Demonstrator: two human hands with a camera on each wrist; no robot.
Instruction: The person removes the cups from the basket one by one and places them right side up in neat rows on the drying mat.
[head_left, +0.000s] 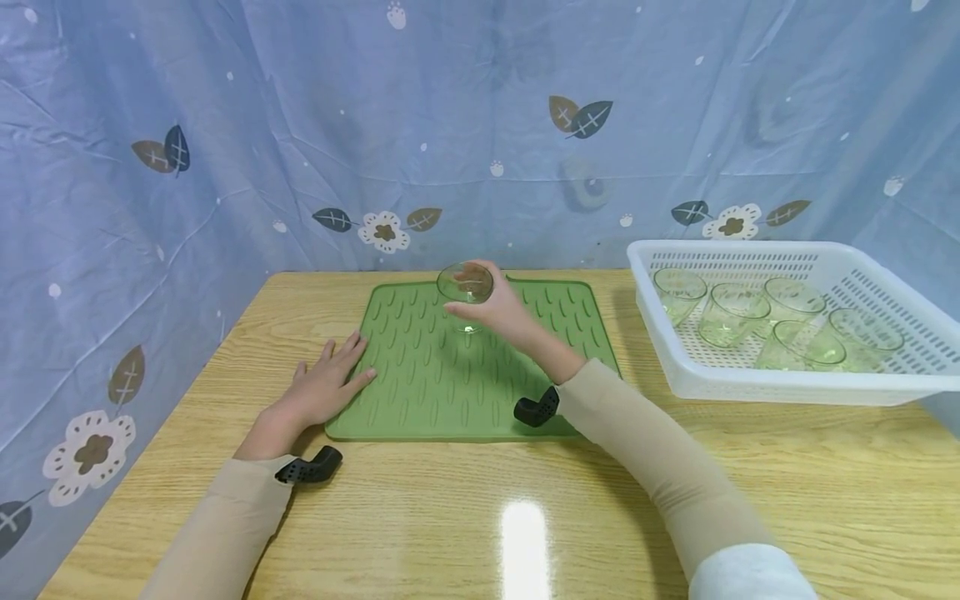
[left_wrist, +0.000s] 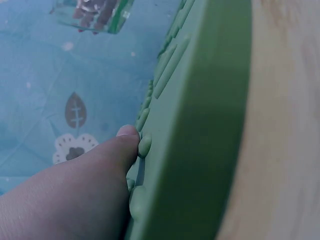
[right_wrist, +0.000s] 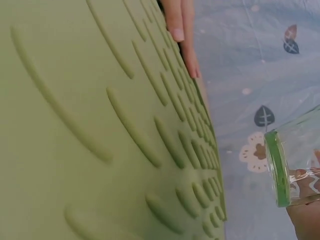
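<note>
In the head view my right hand [head_left: 498, 304] grips a clear drinking glass [head_left: 465, 287] by its side, held over the far part of a green ridged mat [head_left: 450, 400]. The right wrist view shows the thick base of this glass [right_wrist: 281, 170] raised clear of the mat. My left hand [head_left: 322, 387] lies with fingers spread at the mat's left edge, partly on the wood. Its thumb touches the mat's rim in the left wrist view, where the other fingers are hidden.
A white plastic basket [head_left: 750, 385] stands on the right of the wooden table [head_left: 420, 517], holding several similar clear glasses [head_left: 733, 310]. A blue patterned curtain [head_left: 480, 100] hangs behind the table and along its left side.
</note>
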